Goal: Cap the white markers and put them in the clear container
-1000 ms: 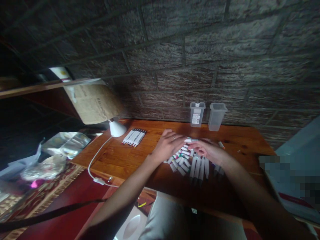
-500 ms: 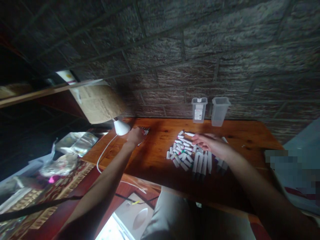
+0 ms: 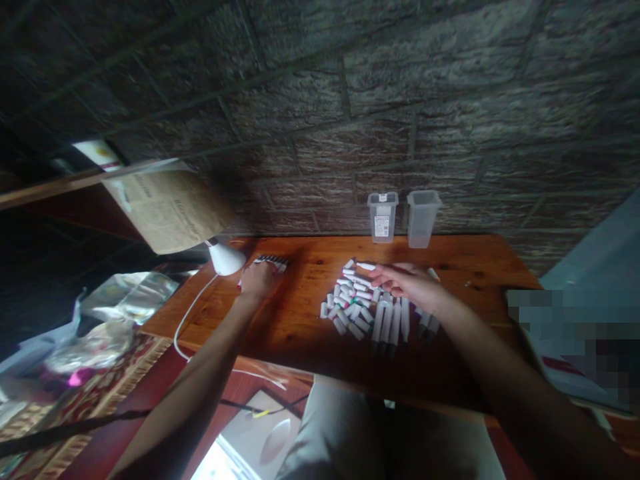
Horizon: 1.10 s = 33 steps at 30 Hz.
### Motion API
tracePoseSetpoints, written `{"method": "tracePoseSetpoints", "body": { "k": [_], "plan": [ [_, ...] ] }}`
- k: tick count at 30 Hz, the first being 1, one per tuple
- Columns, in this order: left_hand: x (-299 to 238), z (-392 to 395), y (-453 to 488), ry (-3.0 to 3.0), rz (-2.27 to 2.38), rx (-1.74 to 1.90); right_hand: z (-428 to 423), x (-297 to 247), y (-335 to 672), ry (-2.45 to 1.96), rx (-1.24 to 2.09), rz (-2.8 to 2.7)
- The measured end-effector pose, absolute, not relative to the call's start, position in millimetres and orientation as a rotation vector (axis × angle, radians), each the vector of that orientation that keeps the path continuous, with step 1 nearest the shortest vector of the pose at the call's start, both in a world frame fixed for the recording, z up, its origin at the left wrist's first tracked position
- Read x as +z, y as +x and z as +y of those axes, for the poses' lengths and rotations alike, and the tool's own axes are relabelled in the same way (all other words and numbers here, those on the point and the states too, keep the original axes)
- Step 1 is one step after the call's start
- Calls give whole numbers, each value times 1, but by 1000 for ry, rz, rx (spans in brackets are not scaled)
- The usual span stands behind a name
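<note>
My left hand (image 3: pixel 259 280) is closed over the near part of a row of white markers with dark ends (image 3: pixel 281 262) beside the lamp base; its fingertips are mostly hidden. My right hand (image 3: pixel 413 285) reaches over the right side of a heap of short white caps (image 3: pixel 356 303). Its bent fingers meet the end of a white marker (image 3: pixel 366 266), which points left; how firm the hold is does not show. Several longer white markers with dark ends (image 3: pixel 387 320) lie side by side below that hand, and more lie partly under the wrist.
Two clear plastic containers (image 3: pixel 383 223) stand at the back by the brick wall. A lamp with a paper-like shade (image 3: pixel 173 207) and white base (image 3: pixel 226 259) is at the left, its cord running over the edge of the wooden table (image 3: pixel 295 320). Plastic packaging (image 3: pixel 130 293) lies further left.
The view has turned slightly, so everything sits further left. My left hand has drawn a little toward me, showing more of the marker row. My right hand stays by the heap.
</note>
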<state>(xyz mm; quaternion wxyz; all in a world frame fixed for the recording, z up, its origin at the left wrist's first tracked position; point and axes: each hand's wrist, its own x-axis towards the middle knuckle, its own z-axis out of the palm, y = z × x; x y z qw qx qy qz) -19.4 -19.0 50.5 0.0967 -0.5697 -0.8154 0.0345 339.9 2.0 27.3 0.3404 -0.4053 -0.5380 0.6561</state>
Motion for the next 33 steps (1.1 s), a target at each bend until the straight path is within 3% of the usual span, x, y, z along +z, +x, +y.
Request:
{"method": "tracePoseSetpoints", "body": {
  "k": [23, 33],
  "plan": [
    [49, -27, -21, -1609, -2485, -15, 2, 25, 343, -1076, 1640, -1413],
    [46, -43, -94, -1546, -2526, -559, -1, 34, 343, -1167, 1572, -1368]
  ]
}}
